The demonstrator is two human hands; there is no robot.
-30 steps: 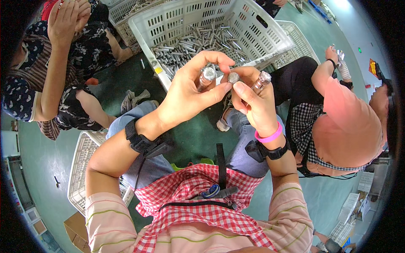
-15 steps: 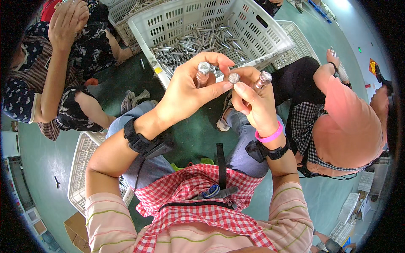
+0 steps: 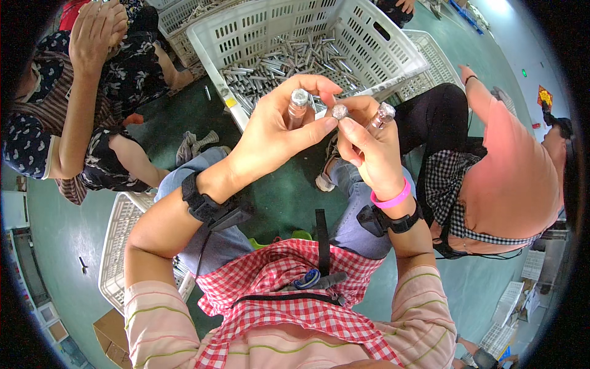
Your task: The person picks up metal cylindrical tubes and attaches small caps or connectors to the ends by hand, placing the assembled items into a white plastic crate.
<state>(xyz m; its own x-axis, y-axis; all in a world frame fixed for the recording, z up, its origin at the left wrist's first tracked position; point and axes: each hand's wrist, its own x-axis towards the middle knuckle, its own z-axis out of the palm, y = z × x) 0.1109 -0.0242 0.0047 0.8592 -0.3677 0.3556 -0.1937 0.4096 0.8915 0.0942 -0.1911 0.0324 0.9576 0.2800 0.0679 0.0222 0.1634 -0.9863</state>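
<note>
My left hand (image 3: 261, 130) and my right hand (image 3: 380, 154) meet over the near side of a white crate. Between their fingertips and thumbs is a silver bolt (image 3: 340, 111), seen head-on, its shaft hidden. A second hex-headed bolt (image 3: 298, 99) stands upright in the curl of my left fingers. The fingers of my right hand also hold a third bolt (image 3: 385, 113), tilted outward. Both hands are closed, with the thumbs pressed to the middle bolt.
The white slatted crate (image 3: 212, 67) in front contains many loose metal pieces (image 3: 295, 58). Another white crate (image 3: 117, 252) stands by my left leg, near a cardboard box (image 3: 112, 332). Co-workers sit close on the left (image 3: 92, 111) and right (image 3: 501, 184). A cloth glove (image 3: 195, 144) lies on the floor.
The co-worker on the right has leaned and stretched an arm forward, away from me. My hands stay together, with only a slight shift of the bolts.
</note>
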